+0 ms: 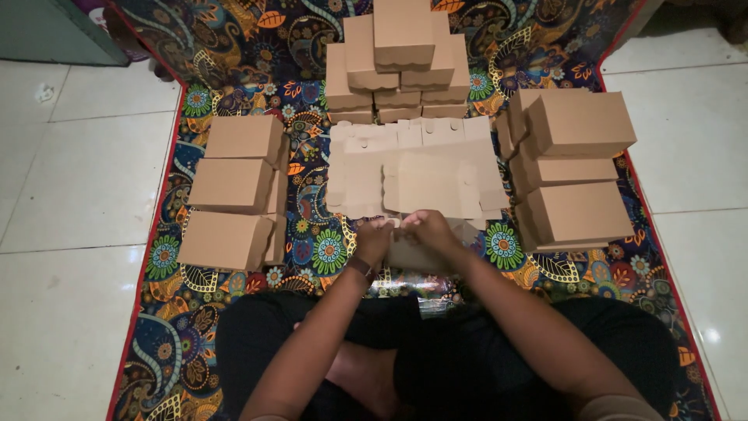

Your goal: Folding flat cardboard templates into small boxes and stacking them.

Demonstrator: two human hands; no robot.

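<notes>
I sit cross-legged on a colourful patterned mat. My left hand and my right hand both grip a flat brown cardboard box blank, holding its near edge just above my lap. The blank lies partly over a pile of unfolded cardboard blanks spread on the mat in front of me. My fingers are curled over the near flap, which they partly hide.
Three folded brown boxes sit in a column on the left. A stack of folded boxes stands at the back, and another stack on the right. White floor tiles surround the mat.
</notes>
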